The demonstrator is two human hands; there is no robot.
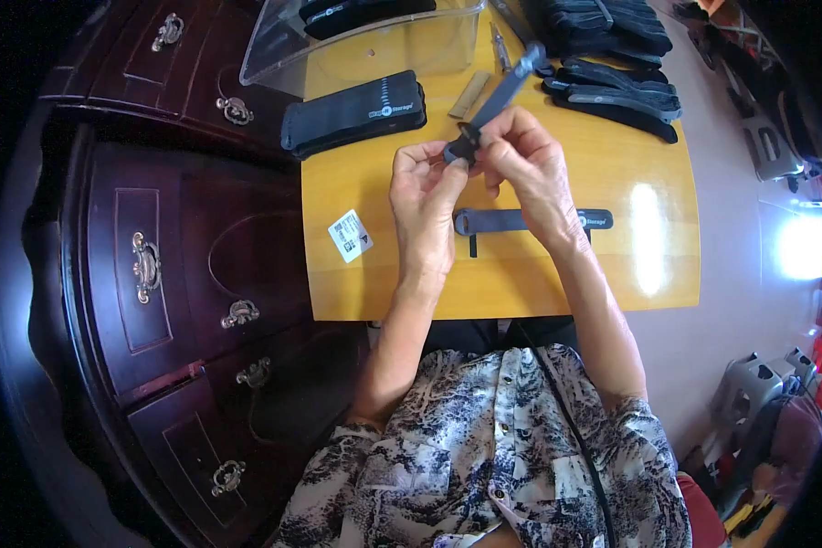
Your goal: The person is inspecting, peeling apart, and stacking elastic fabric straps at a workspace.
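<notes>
Above the middle of the yellow table, both hands grip a dark grey strap whose free end sticks up toward the far right. My left hand pinches the strap's lower end, where a black loop or fold shows between the fingertips. Close beside it, my right hand pinches the strap just above that spot. Beneath the hands a second grey strap lies flat, with a hole at its left end and pale print at its right; my right wrist covers part of it. Short black tabs stick out below it.
A stack of dark straps lies at the left, before a clear plastic bin. More straps are piled at the back right. A white label card, a tan strip and dark wooden drawers are nearby.
</notes>
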